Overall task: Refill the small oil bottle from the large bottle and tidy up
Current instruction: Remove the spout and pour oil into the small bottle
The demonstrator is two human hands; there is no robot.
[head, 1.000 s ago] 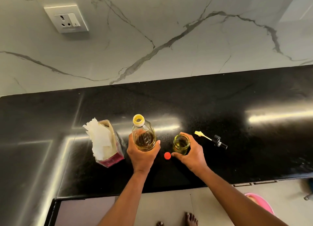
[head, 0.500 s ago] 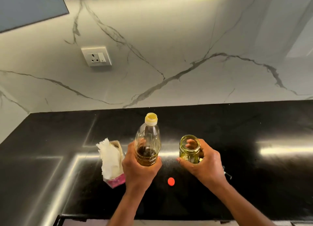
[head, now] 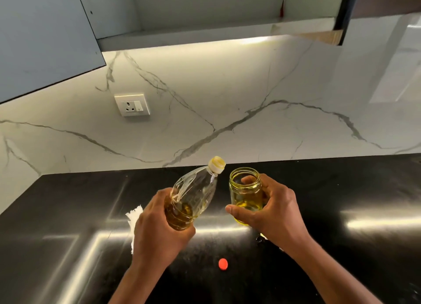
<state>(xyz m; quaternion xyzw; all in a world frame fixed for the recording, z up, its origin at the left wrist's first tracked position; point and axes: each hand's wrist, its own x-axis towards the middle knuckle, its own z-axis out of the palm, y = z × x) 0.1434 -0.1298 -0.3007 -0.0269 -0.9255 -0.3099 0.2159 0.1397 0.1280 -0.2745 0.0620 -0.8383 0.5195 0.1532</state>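
Note:
My left hand (head: 159,230) grips the base of the large clear plastic oil bottle (head: 193,196), held above the black counter and tilted with its yellow open neck (head: 217,164) leaning right toward the small glass bottle. Amber oil sits low in its base. My right hand (head: 273,212) holds the small open glass bottle (head: 245,194) upright beside it, with a little yellow oil at the bottom. The two mouths are close but apart. A small red cap (head: 223,264) lies on the counter below the hands.
White tissue (head: 134,219) pokes out behind my left hand. A dark piece, partly hidden, lies under my right wrist (head: 260,237). A wall socket (head: 132,104) sits on the marble backsplash. An open upper cabinet (head: 205,14) hangs above.
Both hands have lifted their bottles off the counter. The large bottle has gone from upright to tilted right toward the small one. The view has swung upward, showing the cabinet.

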